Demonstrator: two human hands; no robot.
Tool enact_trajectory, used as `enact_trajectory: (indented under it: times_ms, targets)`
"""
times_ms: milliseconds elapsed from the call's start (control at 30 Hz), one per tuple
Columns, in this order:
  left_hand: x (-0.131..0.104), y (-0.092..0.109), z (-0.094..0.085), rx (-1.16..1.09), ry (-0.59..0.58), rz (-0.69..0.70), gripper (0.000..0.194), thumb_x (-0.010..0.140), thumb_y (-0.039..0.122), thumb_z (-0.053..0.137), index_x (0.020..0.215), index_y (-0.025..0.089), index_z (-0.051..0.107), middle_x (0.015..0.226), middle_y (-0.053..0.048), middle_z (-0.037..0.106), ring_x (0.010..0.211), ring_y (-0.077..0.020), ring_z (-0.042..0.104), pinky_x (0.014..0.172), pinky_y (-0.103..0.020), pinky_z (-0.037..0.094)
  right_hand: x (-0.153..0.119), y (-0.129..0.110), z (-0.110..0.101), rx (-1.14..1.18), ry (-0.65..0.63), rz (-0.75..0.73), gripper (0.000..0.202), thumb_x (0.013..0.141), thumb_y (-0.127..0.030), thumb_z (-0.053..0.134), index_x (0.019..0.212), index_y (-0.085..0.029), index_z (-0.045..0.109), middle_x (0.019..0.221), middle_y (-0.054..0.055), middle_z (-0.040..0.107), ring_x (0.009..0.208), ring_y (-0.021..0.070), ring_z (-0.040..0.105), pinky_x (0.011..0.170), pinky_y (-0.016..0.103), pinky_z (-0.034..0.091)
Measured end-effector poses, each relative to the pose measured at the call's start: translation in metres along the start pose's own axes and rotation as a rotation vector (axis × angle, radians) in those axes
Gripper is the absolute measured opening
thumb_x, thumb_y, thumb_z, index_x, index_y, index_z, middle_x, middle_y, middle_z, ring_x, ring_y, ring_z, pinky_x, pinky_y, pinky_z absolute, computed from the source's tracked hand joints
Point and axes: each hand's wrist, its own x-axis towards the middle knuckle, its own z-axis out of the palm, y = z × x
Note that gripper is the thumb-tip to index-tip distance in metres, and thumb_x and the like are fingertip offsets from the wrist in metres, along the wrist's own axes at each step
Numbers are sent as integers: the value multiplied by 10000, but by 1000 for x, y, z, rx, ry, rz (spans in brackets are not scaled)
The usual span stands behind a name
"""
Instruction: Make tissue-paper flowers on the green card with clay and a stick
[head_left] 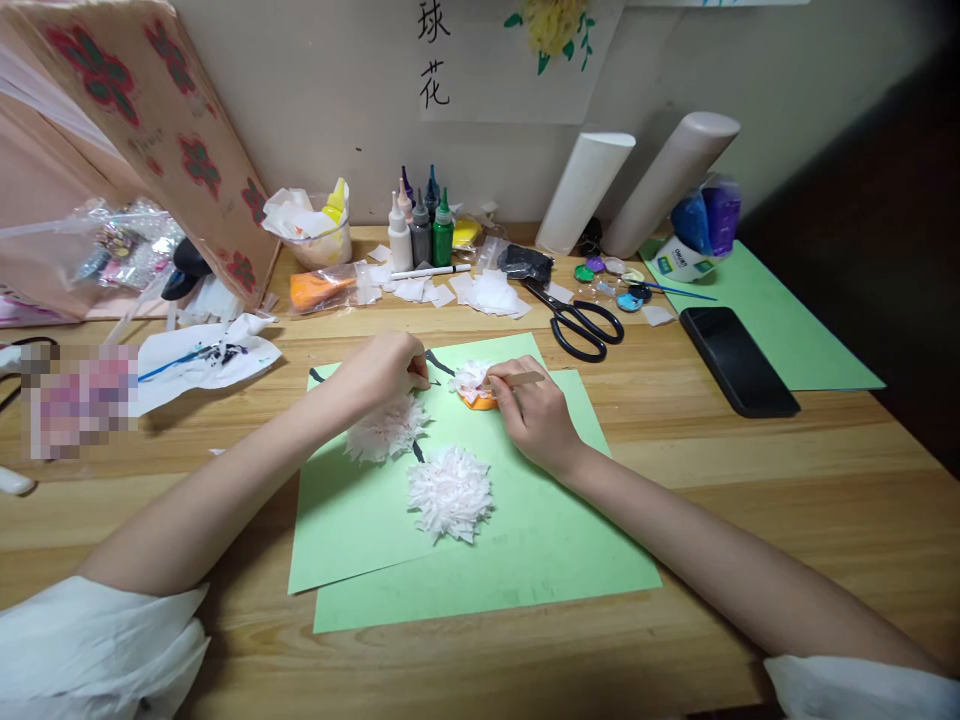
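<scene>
Two overlapping green sheets (525, 560) lie on the wooden table. Two ruffled white paper balls rest on them, one (450, 495) near the middle and another (386, 430) partly behind my left forearm. A smaller white tuft (472, 378) sits on an orange base (480, 402). My right hand (536, 415) is closed round a flat wooden stick (521, 379), its fingertips at the tuft's right side. Left of the tuft, my left hand (397, 370) is pinched over the sheet near a dark painted line; what its fingertips hold is too small to name.
Behind the sheets are black scissors (581, 322), white paper scraps (491, 293), paint bottles (420, 235) and a tub (315, 235). A phone (739, 360) lies at the right. A paint-smeared paper (247, 350) is at the left.
</scene>
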Motion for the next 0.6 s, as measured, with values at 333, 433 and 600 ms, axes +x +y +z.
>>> enact_trajectory:
  times_ms: [333,433,600]
  targets:
    - [0,0,0,-3,-5,20,79,696,183,626,722,175,700,756,-48,711,659,-166,610,553,-242,390,-3,-2,-5,86,125,-94,164,862,-74,439,809,-213,508,702,20,616,629,160,513,586,309,422]
    - [1,-2,1,-2,6,17,78,693,198,628,719,184,700,756,-45,711,661,-169,609,547,-241,389,-2,-3,-5,73,83,-79,163,862,-80,439,811,-214,516,707,23,618,644,166,524,600,313,429]
    - [1,-1,1,-9,-6,8,91,697,205,622,727,182,705,755,-46,712,665,-170,612,546,-238,390,-2,-2,-4,59,83,-30,159,871,-94,440,820,-216,526,726,22,623,667,166,536,619,310,435]
